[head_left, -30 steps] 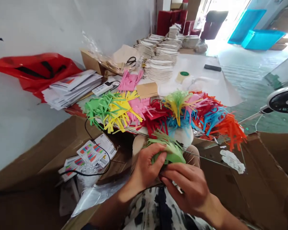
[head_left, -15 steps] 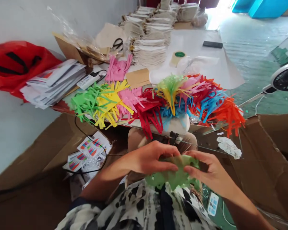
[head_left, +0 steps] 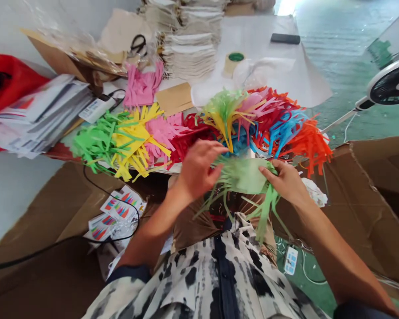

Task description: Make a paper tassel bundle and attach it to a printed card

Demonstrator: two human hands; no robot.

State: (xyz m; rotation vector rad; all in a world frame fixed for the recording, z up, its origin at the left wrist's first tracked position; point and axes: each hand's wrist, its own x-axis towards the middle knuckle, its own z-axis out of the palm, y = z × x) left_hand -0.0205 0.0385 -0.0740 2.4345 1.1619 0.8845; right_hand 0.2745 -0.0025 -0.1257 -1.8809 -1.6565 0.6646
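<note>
A light green fringed paper piece [head_left: 251, 176] is spread over my lap at the table's front edge, its cut strips hanging down and leftward. My right hand [head_left: 286, 180] pinches its right end between thumb and fingers. Just left of the piece is my left hand [head_left: 199, 170], blurred by motion, with thumb and fingers apart and nothing seen between them. Beyond it lie dark red fringe [head_left: 189, 135] and blue fringe [head_left: 241, 141]. A green-and-yellow tuft [head_left: 226, 117] stands on top of the blue.
Green fringe [head_left: 99, 141], yellow fringe [head_left: 136, 141] and orange fringe [head_left: 310, 144] line the table edge. Farther back are a tape roll [head_left: 232, 65], scissors [head_left: 138, 45] and stacked off-white bundles [head_left: 189, 55]. A white fan [head_left: 390, 82] stands right; cardboard [head_left: 382, 199] flanks my lap.
The bunched light green paper has moved up and forward and now hangs unfolded with its strips loose. My left hand has let go and moved up-left; my right hand still holds it.
</note>
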